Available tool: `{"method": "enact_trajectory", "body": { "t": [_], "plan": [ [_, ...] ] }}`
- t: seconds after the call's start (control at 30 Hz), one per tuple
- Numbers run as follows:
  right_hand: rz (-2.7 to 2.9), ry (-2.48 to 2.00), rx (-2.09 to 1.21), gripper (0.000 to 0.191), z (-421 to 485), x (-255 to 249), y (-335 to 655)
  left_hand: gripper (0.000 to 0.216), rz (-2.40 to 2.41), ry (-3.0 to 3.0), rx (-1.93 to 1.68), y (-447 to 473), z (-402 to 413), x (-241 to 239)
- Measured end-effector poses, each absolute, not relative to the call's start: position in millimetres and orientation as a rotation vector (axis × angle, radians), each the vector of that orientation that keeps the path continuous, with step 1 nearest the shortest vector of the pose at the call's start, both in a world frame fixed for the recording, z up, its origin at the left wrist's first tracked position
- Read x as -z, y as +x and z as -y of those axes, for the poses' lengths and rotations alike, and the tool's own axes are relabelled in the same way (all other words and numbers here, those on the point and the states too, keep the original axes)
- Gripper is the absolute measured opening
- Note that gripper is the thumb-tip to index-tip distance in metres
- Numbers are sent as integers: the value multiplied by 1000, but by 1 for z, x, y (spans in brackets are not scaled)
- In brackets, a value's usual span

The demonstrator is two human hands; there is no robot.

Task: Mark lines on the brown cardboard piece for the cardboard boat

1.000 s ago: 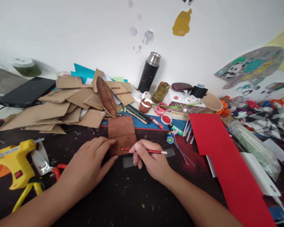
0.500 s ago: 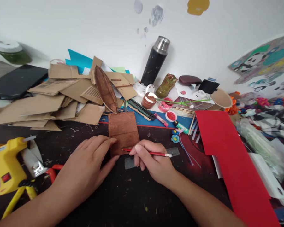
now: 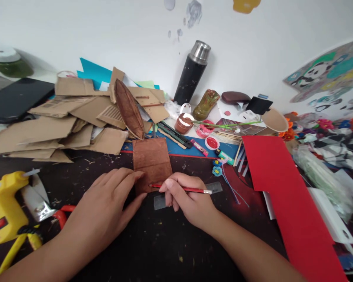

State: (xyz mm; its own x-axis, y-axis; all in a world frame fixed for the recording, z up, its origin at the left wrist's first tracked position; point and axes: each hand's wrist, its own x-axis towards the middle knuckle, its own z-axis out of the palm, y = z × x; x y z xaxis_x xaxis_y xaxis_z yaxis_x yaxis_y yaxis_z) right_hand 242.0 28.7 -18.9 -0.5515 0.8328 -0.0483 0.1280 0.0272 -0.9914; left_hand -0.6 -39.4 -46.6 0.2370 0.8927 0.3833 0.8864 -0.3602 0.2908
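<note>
My left hand (image 3: 106,203) lies flat with fingers stretched out, pressing the near left corner of a brown painted cardboard piece (image 3: 151,160) on the dark table (image 3: 153,250). My right hand (image 3: 188,197) is closed on a red pencil (image 3: 191,190), whose tip touches the near edge of the brown piece. A clear ruler (image 3: 216,188) lies under my right hand, along that edge.
A heap of cardboard scraps (image 3: 61,125) with a brown boat-shaped piece (image 3: 129,109) lies at the back left. A yellow glue gun (image 3: 6,207) is at the left, a red sheet (image 3: 285,196) at the right. A black flask (image 3: 191,74), paint pots and a cutter stand behind.
The view has shifted slightly, so everything sits a little lower and to the left. Both hands stay in the same place on the brown piece.
</note>
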Motion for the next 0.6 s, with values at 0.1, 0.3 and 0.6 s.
{"method": "enact_trajectory", "body": {
  "t": [0.1, 0.3, 0.6],
  "plan": [
    [1744, -981, -1559, 35, -29, 18, 241, 45, -1773, 2461, -772, -1, 39, 47],
    [1688, -990, -1565, 37, -28, 20, 243, 44, -1771, 2493, -769, -1, 39, 46],
    [1498, -987, -1609, 50, -30, 26, 248, 40, -1765, 2491, -761, -2, 38, 47]
  ]
}}
